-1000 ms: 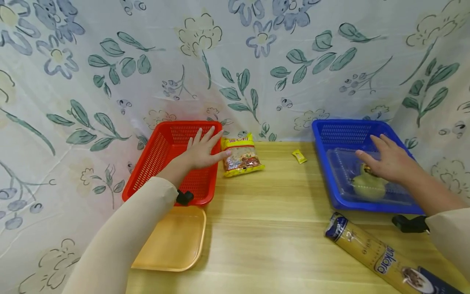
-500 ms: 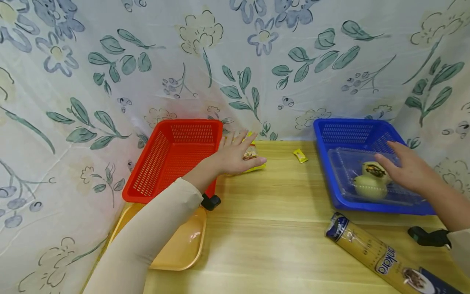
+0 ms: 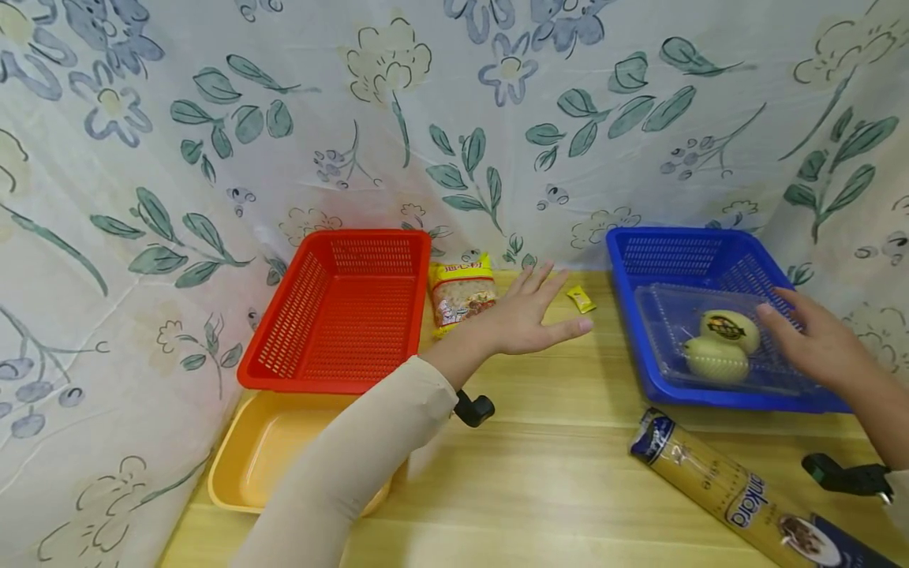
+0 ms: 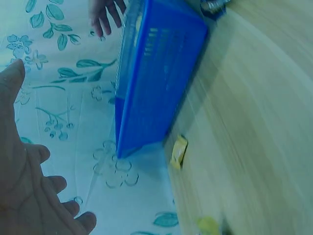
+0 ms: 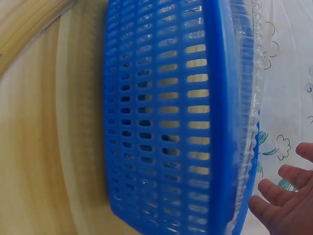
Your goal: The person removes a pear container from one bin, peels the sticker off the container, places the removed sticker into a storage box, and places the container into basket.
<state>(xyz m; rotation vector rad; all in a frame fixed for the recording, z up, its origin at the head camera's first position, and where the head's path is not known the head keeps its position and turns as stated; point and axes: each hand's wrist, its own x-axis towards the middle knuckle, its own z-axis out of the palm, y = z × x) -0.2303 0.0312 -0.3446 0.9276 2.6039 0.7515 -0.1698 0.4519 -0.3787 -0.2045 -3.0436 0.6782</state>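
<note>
My left hand (image 3: 529,319) is held over the table with its fingers spread and nothing in it. It overlaps the right edge of a yellow-and-clear food bag (image 3: 458,292) in the head view. A small yellow wrapped candy (image 3: 581,299) lies just right of its fingers. My right hand (image 3: 824,339), fingers relaxed, hovers over the right part of a blue basket (image 3: 649,371). Inside that basket sits a clear plastic box (image 3: 660,315) with two pale green fruits (image 3: 717,359), one bearing a dark sticker. The right wrist view shows the fingers (image 5: 276,193) beside the box's edge, holding nothing.
A red basket (image 3: 348,323) stands at the back left, with an orange-yellow tray (image 3: 273,442) in front, partly hidden by my left sleeve. A long gold Ankara packet (image 3: 717,489) lies slantwise at the front right. Floral cloth (image 3: 497,158) hangs behind the table.
My left hand has moved right, from over the red basket past the food bag toward the candy. My right hand has shifted right, uncovering the fruits in the box.
</note>
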